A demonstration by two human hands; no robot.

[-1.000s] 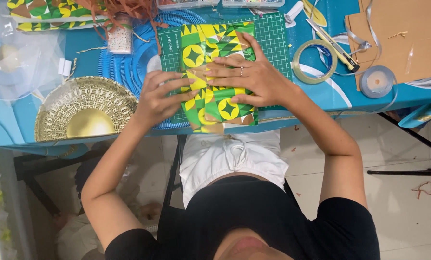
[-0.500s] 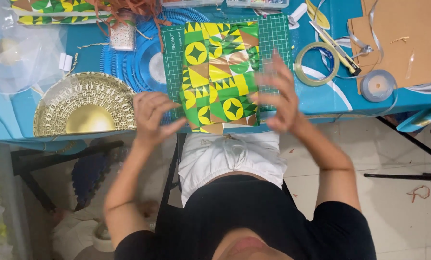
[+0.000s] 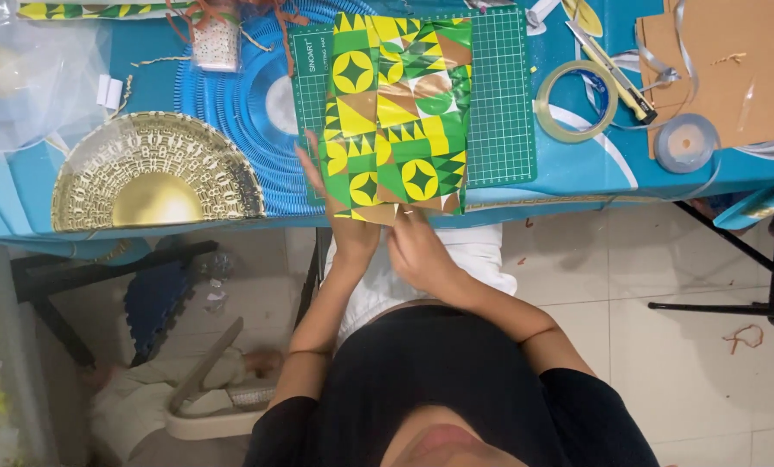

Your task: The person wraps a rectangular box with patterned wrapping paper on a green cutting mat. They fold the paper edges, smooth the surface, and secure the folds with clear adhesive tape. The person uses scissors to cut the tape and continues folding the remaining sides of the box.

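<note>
- Head view looked straight down on a blue table [image 3: 24, 207] with a green cutting mat [image 3: 499, 104] on it.
- Wrapped parcel [image 3: 400, 112], in green and yellow patterned paper, lay on the mat, its near end reaching the table's near edge.
- Left hand [image 3: 344, 216] lay along the parcel's near left corner, fingers extended flat against the paper.
- Right hand [image 3: 417, 246] was at the near edge, fingertips pressed together on the paper's fold; whether it pinched the paper could not be told.
- Gold doily plate [image 3: 153, 177] sat left of the mat; tape roll [image 3: 575, 99] and brown card [image 3: 724, 60] lay right.
</note>
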